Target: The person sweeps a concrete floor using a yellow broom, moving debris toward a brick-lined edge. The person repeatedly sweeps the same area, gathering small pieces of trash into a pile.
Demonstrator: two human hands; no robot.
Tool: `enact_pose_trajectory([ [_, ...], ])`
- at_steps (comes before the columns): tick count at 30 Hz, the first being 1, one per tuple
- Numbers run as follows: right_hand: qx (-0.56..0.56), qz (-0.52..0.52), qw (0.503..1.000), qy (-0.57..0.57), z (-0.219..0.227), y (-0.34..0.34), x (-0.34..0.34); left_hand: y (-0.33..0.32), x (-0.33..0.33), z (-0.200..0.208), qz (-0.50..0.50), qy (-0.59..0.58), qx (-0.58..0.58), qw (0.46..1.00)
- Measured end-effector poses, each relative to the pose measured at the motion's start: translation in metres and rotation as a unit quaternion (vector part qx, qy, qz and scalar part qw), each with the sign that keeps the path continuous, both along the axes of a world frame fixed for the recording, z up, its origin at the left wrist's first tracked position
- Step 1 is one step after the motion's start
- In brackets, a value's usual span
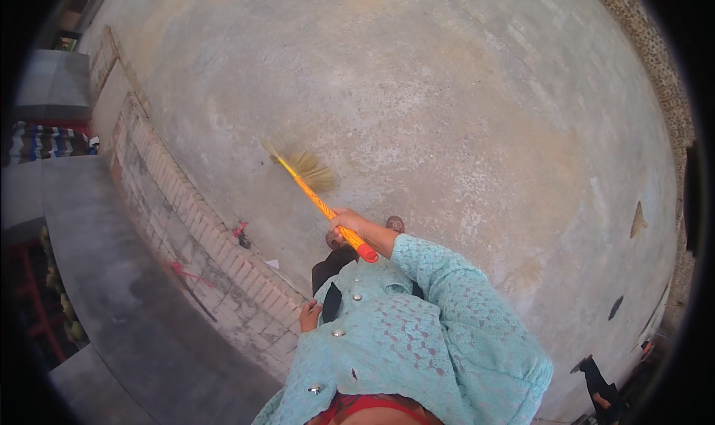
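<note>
Since the broom [316, 200] is a one-hand tool here, the right hand [348, 222] does all the holding: fingers wrapped closed round the orange-patterned handle, a little below the red end cap [366, 253], which pokes out toward the body. High grip probably buys reach, letting the grass bristles [314, 173] sit out ahead and to the left without a deep stoop

Bristles are fanned over the concrete floor [484, 127], broom angled away from the body; can't confirm actual contact from overhead. Splay could be light pressure or just the broom's shape

Left hand [310, 315] hangs low by the hem of the teal lace shirt [387, 313], only partly in view. Fingers look loosely bent, no object visible in them, but palm is hidden so can't tell how far open or whether it's empty. Likely parked there because the broom needs only one hand

Shoes [395, 224] are apart, right one just beyond the forearm, probably for balance. Low brick edging [194, 172] runs along the left; a red-and-black scrap [240, 230] and a white scrap [272, 264] lie near it, maybe collecting there because the edge stops them
</note>
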State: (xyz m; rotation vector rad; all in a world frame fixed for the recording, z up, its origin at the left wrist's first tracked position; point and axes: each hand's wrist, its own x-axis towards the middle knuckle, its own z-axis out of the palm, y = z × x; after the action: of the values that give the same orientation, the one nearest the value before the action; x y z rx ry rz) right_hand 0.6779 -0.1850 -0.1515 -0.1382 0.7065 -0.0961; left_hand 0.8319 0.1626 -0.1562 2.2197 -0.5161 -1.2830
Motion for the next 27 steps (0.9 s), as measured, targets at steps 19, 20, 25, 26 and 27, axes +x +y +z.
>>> enact_pose_trajectory([
  [19,-0.204,-0.204,0.894,0.342,0.128,-0.114,-0.231,-0.246,0.021,-0.049,0.035,0.161,0.107,0.981],
  [20,-0.21,-0.227,0.878,0.365,0.123,-0.122,-0.249,-0.255,0.021,-0.049,0.023,0.161,0.115,0.98],
  [25,-0.195,-0.296,0.817,0.456,0.073,-0.202,-0.366,-0.269,-0.006,-0.027,0.057,0.104,0.123,0.985],
  [26,-0.184,-0.294,0.81,0.473,0.058,-0.219,-0.386,-0.254,-0.01,-0.03,0.054,0.101,0.133,0.985],
  [27,-0.174,-0.282,0.809,0.486,0.042,-0.238,-0.407,-0.236,-0.012,-0.037,0.046,0.096,0.144,0.984],
])
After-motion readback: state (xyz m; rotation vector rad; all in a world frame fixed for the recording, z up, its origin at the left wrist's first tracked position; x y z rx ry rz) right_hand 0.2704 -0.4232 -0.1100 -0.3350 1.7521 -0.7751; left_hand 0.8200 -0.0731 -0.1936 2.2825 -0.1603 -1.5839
